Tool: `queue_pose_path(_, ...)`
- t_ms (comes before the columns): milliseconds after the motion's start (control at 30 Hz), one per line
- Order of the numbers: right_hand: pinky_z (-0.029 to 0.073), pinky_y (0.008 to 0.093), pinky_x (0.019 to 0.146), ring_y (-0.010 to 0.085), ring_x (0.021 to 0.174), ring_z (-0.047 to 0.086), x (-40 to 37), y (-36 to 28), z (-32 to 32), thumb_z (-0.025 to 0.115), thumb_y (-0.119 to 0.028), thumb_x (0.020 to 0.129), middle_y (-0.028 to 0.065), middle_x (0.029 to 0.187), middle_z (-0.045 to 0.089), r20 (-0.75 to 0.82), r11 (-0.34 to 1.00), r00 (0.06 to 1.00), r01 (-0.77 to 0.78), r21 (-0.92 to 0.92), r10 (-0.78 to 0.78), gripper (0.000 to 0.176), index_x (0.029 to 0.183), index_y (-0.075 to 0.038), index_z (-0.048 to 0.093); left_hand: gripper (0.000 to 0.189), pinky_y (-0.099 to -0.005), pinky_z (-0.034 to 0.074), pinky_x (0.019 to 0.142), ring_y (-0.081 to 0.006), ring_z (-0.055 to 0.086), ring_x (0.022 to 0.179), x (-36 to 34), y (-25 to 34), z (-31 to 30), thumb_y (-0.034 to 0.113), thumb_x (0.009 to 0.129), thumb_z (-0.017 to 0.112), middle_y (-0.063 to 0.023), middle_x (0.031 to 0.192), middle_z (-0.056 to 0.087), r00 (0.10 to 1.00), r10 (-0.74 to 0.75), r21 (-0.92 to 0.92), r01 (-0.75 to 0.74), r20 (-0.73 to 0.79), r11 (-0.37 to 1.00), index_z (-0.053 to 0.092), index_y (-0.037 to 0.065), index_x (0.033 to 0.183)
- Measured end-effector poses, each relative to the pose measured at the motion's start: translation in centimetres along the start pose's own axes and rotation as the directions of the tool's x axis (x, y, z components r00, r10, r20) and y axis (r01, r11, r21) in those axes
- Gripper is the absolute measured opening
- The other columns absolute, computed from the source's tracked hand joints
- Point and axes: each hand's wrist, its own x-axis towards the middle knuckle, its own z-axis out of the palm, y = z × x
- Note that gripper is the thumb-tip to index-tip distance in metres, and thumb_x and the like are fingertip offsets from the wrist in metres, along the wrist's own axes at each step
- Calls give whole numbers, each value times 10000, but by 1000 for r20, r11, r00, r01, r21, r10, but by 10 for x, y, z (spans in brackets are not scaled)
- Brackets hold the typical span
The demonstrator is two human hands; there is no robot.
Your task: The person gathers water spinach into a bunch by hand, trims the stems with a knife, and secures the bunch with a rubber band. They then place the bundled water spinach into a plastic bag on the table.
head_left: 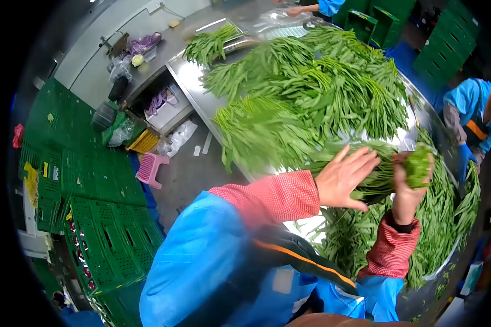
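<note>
My right hand (412, 182) is wrapped round a bunch of leafy green stems, and the cut ends (418, 167) stick up out of the fist. The leaves of this bunch trail off to the left. Against them rests my left hand (347, 180), palm down, its fingers spread and gripping nothing. Long-leaved greens (333, 82) lie heaped beyond my hands on a shiny metal table (190, 82). More loose greens (433, 234) are piled below and to the right of my right hand.
Green crates (106, 234) stand stacked at the left, and others (447, 46) at the upper right. A pink stool (151, 170) is on the floor. One person in blue (469, 103) stands at the right; another's hand (295, 10) shows at the top.
</note>
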Motion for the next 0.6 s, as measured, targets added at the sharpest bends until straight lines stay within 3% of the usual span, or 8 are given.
queue_pose_path(67,507,340,851,182,897,600,27,1,0,553,26,874,91,1008,605,-66,992,993,-87,89,93,404,1260,-21,446,1089,-542,180,1120,-330,238,1397,-17,-30,-9,653,677,665,-201,1492,269,997,49,132,-56,57,990,249,-3,1440)
queue_pose_path(167,496,313,855,172,920,590,51,18,14,572,81,846,84,1052,595,-257,991,965,11,-137,-47,438,1256,-14,449,1079,-494,192,1132,-341,223,1402,-51,-83,-29,618,664,697,-208,1476,300,960,-194,161,163,202,973,269,-4,1434)
queue_pose_path(300,507,276,832,189,977,581,48,21,101,607,74,764,127,1162,548,202,808,940,340,-481,-275,566,1296,-37,449,1103,-464,174,1146,-356,192,1410,-45,-116,-66,497,643,770,-214,1494,252,984,-177,-168,169,-32,971,206,11,1458)
queue_pose_path(333,494,304,878,208,1010,575,44,15,125,602,85,736,128,1196,533,276,812,925,366,-454,-263,604,1307,-38,445,1118,-462,170,1148,-360,187,1411,-32,-112,-78,466,632,786,-214,1497,243,982,-164,-200,143,-90,969,191,14,1463)
queue_pose_path(400,446,326,959,214,1112,529,34,15,165,692,28,708,119,1262,493,266,980,961,121,-160,-75,720,1350,-21,368,1141,-467,163,1148,-377,194,1408,-17,-114,-97,377,609,806,-210,1506,228,973,-156,-236,114,-170,965,153,22,1475)
queue_pose_path(433,432,327,977,211,1143,511,31,17,183,731,-3,702,116,1281,480,254,998,967,-18,62,2,764,1359,-14,341,1101,-472,157,1146,-365,215,1405,-14,-124,-96,324,628,781,-203,1503,245,963,-123,-202,74,-241,977,148,26,1478)
queue_pose_path(500,420,333,988,205,1151,504,36,16,211,777,-74,705,119,1291,472,213,968,971,-156,198,113,808,1363,-9,313,951,-471,176,1141,-339,273,1386,-19,-132,-111,245,662,755,-191,1465,320,957,-185,-261,124,-222,957,257,30,1443)
queue_pose_path(600,434,318,953,173,1090,529,43,21,245,767,-67,724,98,1232,508,235,937,952,-254,239,198,793,1366,-14,304,1100,-538,169,1123,-341,457,1251,-29,-170,-115,329,585,817,-198,1334,478,980,-193,-295,197,45,935,211,61,1463)
